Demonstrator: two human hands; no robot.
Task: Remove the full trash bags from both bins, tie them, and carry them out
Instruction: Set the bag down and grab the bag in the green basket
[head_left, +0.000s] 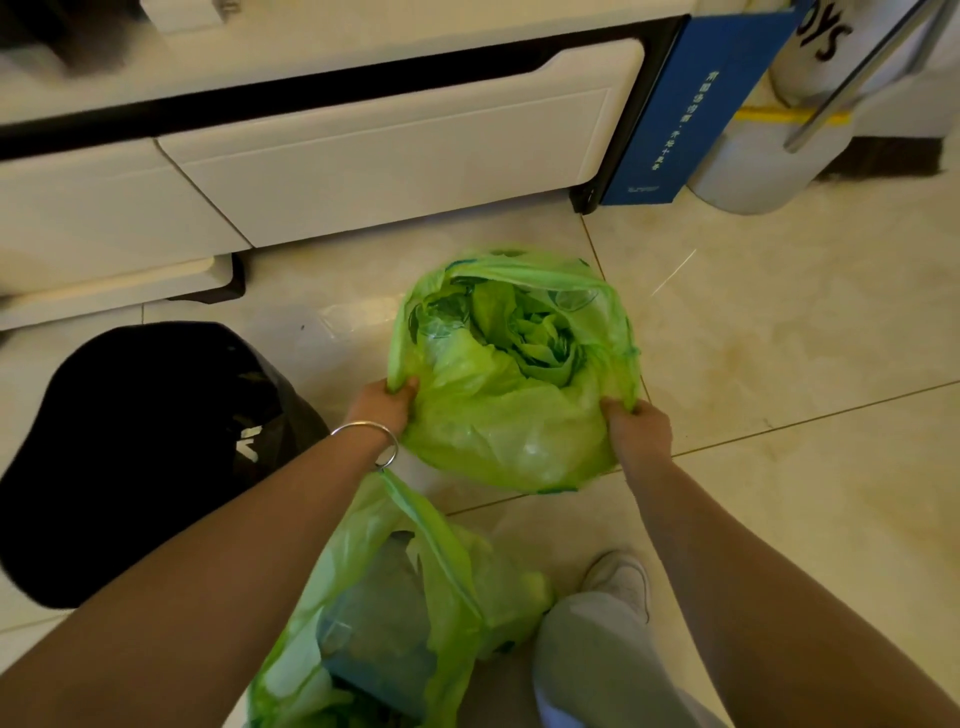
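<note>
At the far left a black bin (130, 457) with a dark liner is standing on the tiled floor (779, 338), in front of a white drawer cabinet (363, 156). The left hand (387, 402), a silver bangle (371, 441) on its wrist, is curling its fingers round the left rim of an open green trash bag (509, 374) that is sitting on the floor, stuffed with crumpled green plastic. A second green trash bag (395, 597) is hanging from the left wrist, below the arm. The right hand (636, 423) is gripping the open bag's right rim. Lower right, a grey trouser leg (592, 660) and white shoe (621, 577) are showing. A blue sign (691, 104) is leaning beside the cabinet at upper right.
</note>
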